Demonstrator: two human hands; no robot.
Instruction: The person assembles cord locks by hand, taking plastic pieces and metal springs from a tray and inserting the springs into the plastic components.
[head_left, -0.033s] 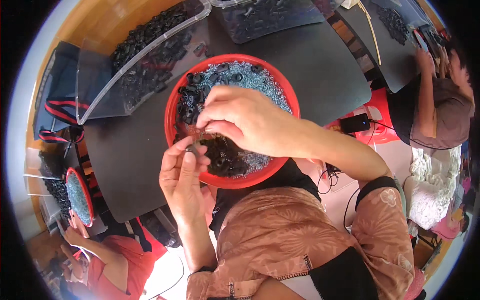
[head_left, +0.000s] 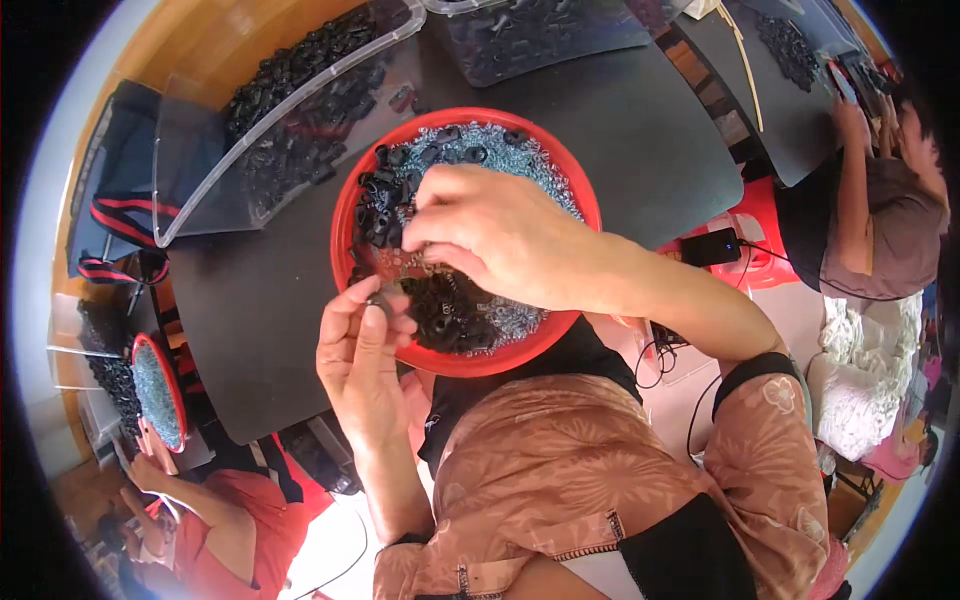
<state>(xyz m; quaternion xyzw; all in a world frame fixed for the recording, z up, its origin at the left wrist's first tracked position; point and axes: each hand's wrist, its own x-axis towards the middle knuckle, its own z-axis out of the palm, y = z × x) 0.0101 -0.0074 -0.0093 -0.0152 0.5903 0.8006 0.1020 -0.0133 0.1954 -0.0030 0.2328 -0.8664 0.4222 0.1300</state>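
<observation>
A red basin (head_left: 590, 205) holds small clear bluish pieces (head_left: 545, 165) and several black plastic parts (head_left: 378, 205). At its near left rim my left hand (head_left: 360, 345) is closed, pinching a small dark plastic part (head_left: 380, 302) between thumb and fingers. Over the middle of the basin my right hand (head_left: 500, 240) is bent downward, its thumb and fingers drawn together just above and to the right of the left fingertips. Whatever it may hold is too small or hidden to make out. More black parts (head_left: 445, 315) lie in the basin beneath the right hand.
The basin stands at the edge of a dark table (head_left: 660, 150). A clear bin (head_left: 290, 130) of black parts is at the far left, another clear bin (head_left: 540, 40) behind. Co-workers sit at left and right. A black phone-like device (head_left: 710, 247) with a cable lies right.
My right hand has shifted slightly right, away from the left fingertips. My left hand, still pinching the dark part, has moved a little left.
</observation>
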